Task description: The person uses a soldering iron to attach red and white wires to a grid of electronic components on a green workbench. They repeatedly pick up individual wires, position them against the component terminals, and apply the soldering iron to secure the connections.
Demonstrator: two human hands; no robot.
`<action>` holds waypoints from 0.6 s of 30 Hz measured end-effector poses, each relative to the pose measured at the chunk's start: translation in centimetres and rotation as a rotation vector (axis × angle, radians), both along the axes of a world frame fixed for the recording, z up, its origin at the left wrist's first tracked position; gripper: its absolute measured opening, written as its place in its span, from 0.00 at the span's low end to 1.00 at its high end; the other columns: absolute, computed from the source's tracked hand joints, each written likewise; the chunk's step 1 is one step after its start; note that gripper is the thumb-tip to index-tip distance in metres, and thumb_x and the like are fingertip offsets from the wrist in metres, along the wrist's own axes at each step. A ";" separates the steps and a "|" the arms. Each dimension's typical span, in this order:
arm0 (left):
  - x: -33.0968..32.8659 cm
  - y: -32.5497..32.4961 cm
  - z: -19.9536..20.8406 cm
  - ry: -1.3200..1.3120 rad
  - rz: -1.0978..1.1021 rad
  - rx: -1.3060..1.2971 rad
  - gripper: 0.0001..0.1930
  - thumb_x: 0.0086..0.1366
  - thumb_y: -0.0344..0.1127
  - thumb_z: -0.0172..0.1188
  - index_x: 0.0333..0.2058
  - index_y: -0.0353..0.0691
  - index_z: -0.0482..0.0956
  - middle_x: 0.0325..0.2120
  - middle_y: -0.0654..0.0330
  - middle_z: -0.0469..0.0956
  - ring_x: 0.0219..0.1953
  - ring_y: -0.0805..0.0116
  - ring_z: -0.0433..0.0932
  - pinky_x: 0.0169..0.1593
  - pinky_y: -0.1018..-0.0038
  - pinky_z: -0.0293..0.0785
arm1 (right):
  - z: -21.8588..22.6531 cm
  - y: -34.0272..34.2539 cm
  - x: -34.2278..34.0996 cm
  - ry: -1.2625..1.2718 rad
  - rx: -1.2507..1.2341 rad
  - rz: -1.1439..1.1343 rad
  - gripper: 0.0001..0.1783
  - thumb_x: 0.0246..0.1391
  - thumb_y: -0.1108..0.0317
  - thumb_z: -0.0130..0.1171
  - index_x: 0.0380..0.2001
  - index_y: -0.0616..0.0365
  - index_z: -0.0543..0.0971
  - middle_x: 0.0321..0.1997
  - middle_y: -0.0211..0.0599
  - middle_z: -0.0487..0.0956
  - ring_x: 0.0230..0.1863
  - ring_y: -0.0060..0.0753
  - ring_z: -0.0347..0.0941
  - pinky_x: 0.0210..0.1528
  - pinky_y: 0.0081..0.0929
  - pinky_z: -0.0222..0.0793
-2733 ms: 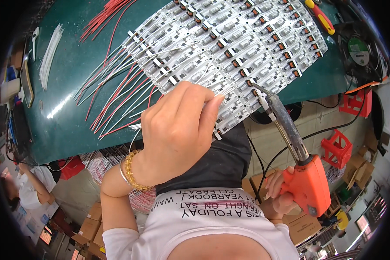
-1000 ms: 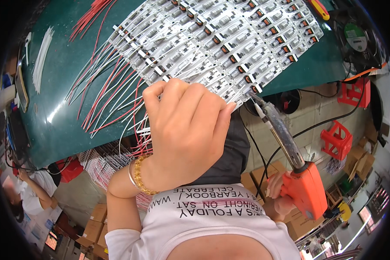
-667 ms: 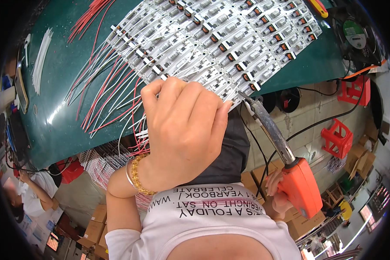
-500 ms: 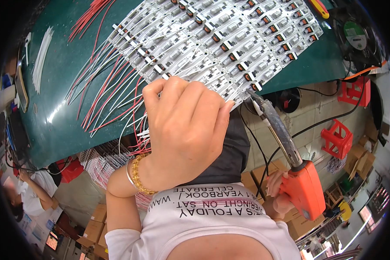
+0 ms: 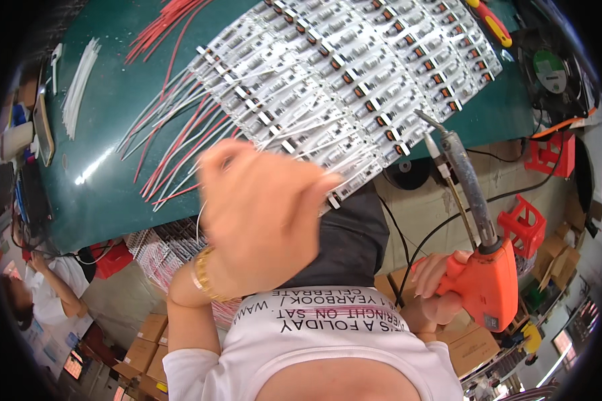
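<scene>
My right hand grips the orange handle of a soldering gun. Its long metal barrel and thin feed tube point up and left, with the tip just over the lower right edge of a panel of small white circuit boards. Rows of black-and-orange parts cover that panel. My left hand, smeared by motion, is at the panel's near edge with its back to me; its fingers curl out of sight, so whatever they hold is hidden. Red and white wires fan out from the panel's left side.
On the green table lie a bundle of white wires, red wires and a red-and-yellow handled tool. A black fan stands at the right. Red stools and cables are on the floor. Another person sits at the far left.
The soldering gun has moved right, its tip shifting off the board at the panel's corner. My left hand has drawn slightly left and down from the edge. The whole view has shifted a little.
</scene>
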State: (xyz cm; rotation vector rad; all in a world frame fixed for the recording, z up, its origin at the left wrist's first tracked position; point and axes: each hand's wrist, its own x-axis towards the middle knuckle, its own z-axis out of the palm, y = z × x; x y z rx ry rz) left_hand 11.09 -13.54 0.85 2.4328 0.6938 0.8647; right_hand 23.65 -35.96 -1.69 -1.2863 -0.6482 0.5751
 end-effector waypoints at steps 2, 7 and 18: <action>-3.2 2.3 1.7 0.019 0.195 0.074 0.07 0.54 0.21 0.62 0.29 0.42 0.80 0.24 0.66 0.78 0.26 0.67 0.73 0.38 0.71 0.68 | -0.1 0.1 0.2 0.024 -0.005 -0.032 0.41 0.57 0.40 0.58 0.57 0.66 0.63 0.12 0.24 0.65 0.11 0.20 0.59 0.18 0.21 0.60; -10.2 18.0 0.8 0.183 0.561 0.116 0.10 0.64 0.35 0.62 0.30 0.33 0.79 0.19 0.62 0.75 0.23 0.78 0.71 0.29 0.78 0.66 | -0.6 0.5 1.6 -0.002 0.038 -0.053 0.41 0.57 0.41 0.58 0.57 0.67 0.63 0.12 0.24 0.64 0.11 0.20 0.59 0.17 0.20 0.59; -7.5 22.2 -0.6 0.289 0.255 0.381 0.11 0.58 0.38 0.66 0.37 0.41 0.79 0.37 0.56 0.77 0.44 0.54 0.74 0.48 0.61 0.68 | -0.4 3.3 1.6 -0.010 -0.006 -0.027 0.41 0.56 0.42 0.59 0.57 0.69 0.63 0.11 0.26 0.64 0.11 0.21 0.59 0.18 0.21 0.61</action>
